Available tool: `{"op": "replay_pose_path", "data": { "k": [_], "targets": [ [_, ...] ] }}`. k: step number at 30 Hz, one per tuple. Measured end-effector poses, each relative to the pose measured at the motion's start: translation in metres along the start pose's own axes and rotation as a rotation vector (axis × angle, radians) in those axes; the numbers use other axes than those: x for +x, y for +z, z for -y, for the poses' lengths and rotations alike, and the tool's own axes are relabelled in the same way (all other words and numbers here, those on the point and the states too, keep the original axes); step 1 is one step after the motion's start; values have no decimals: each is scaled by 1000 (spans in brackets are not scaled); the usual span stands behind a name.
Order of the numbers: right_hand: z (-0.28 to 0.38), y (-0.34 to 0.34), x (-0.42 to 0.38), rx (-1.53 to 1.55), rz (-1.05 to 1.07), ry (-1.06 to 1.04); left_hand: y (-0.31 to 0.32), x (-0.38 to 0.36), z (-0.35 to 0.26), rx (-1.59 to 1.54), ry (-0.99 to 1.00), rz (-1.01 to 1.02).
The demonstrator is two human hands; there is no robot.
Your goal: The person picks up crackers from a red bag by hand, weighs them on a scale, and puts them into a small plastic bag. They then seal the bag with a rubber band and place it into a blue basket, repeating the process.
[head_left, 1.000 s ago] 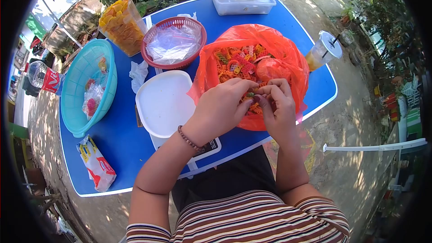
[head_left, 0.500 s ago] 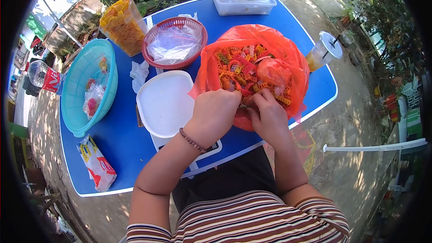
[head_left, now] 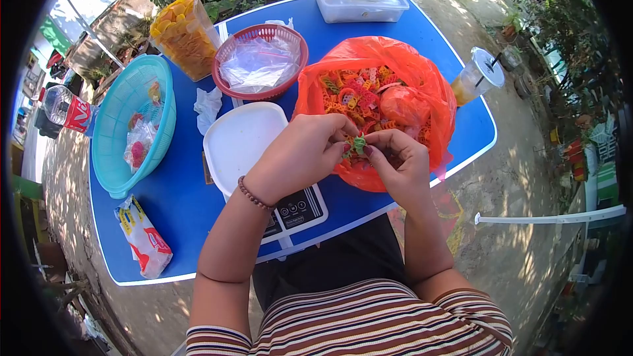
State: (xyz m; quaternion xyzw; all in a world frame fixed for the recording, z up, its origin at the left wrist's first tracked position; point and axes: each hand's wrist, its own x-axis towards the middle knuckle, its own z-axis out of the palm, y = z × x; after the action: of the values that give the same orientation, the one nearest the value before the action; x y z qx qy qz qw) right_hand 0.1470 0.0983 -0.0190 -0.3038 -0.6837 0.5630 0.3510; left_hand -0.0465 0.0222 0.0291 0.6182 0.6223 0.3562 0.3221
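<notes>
Between the fingertips (head_left: pixel 368 150), the green piece (head_left: pixel 359 144) has an unclear long axis.

hands (head_left: pixel 306 148) (head_left: pixel 403 165): pinching green piece (head_left: pixel 359 144) | red bag (head_left: pixel 382 47): open beneath | white scale (head_left: pixel 241 138): beside bag

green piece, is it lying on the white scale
No, the left hand and right hand hold the green piece with their fingertips over the red bag.

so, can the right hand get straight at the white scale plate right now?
Probably not: the left hand lies between the right hand and the white scale plate, and both hands' fingertips are on a green piece.
</notes>
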Motion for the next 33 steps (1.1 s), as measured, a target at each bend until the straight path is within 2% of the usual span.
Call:
{"op": "replay_pose_path", "data": {
  "k": [4,8,10,13,17,22,27,30,33],
  "targets": [
    [7,16,5,-23,56,-35,-26,-12,-4,-5,-15,13],
    [29,45,10,-160,125,-139,-60,-31,3,132,-7,-36],
    [36,64,15,-269,182,-192,-76,-40,4,200,-105,-43],
    [32,93,24,-469,197,-436,-94,-48,16,318,-210,-54],
    [16,122,39,-571,239,-510,-107,-49,36,411,-343,-30],
    [20,131,41,-585,360,-476,-112,-53,39,399,-448,-72],
    [25,132,37,-655,433,-545,-113,-58,36,335,-402,-179],
    [16,135,39,-304,431,-417,-110,-57,41,369,-286,-241],
    [23,127,39,-279,361,-483,-102,-52,39,380,-155,-308]
  ]
}}
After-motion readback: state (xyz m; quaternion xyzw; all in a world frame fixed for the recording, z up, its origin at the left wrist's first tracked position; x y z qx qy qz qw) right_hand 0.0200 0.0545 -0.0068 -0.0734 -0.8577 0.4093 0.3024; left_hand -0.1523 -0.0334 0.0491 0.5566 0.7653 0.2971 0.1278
